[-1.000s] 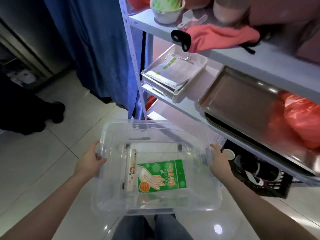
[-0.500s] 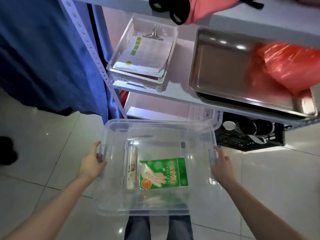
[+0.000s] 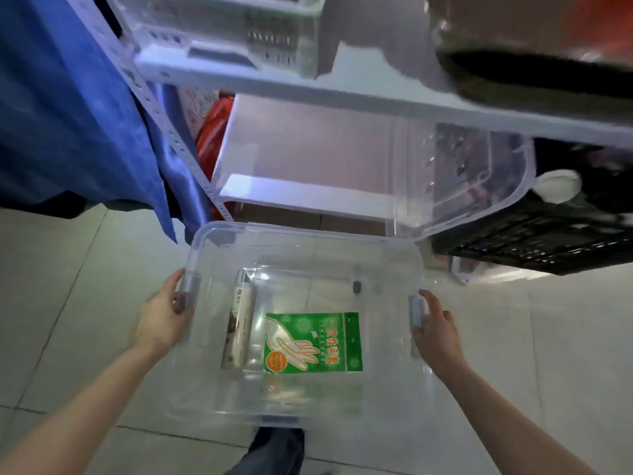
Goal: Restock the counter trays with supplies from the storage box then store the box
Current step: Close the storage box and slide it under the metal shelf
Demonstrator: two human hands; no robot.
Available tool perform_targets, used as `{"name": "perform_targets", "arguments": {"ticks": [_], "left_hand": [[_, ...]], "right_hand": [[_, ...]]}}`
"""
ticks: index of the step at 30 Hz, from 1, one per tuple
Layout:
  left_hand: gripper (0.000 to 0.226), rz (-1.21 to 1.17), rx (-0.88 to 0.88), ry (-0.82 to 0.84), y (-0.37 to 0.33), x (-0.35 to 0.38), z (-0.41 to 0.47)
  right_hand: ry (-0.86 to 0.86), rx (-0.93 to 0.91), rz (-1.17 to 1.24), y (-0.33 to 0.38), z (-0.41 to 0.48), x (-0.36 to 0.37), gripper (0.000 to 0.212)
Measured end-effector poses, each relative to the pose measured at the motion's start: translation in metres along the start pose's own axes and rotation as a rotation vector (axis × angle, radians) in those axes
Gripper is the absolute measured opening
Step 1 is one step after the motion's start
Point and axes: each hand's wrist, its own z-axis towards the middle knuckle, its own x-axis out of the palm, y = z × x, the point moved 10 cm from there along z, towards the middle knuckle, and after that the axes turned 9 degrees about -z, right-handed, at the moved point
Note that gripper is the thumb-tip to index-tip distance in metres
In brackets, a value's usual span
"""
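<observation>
I carry a clear plastic storage box [image 3: 205,241] low over the tiled floor, in front of a white metal shelf rack. My left hand [image 3: 164,313] grips its left rim at the grey latch. My right hand [image 3: 436,329] holds the right rim at the other latch. Inside the box lie a green packet of disposable gloves [image 3: 313,342] and a narrow beige roll box [image 3: 239,327] to its left. The bottom shelf [image 3: 308,197] of the rack lies just beyond the box's far edge. A clear lid [image 3: 479,186] leans on that shelf to the right.
A blue curtain [image 3: 68,114] hangs on the left beside the rack's perforated upright [image 3: 178,145]. A black crate [image 3: 534,241] sits at the right under the rack. A red bag [image 3: 212,132] is behind the upright. A white basket [image 3: 239,39] stands on the shelf above.
The view has dropped lower and closer to the rack. The box has come down toward the bottom shelf level, still held by both hands at its sides.
</observation>
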Motion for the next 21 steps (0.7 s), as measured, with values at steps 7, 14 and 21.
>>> {"name": "perform_targets", "arguments": {"ticks": [7, 14, 21], "left_hand": [[0.066, 0.034, 0.092, -0.052, 0.074, 0.084, 0.068], [0.054, 0.039, 0.134, -0.101, 0.095, 0.123, 0.092], [0.057, 0.21, 0.116, -0.097, 0.058, 0.133, 0.085]], "right_hand": [[-0.054, -0.072, 0.06, -0.029, 0.079, 0.104, 0.065], [-0.148, -0.161, 0.094, -0.038, 0.112, 0.121, 0.07], [-0.211, -0.205, 0.1, -0.026, 0.112, 0.088, 0.063]]}}
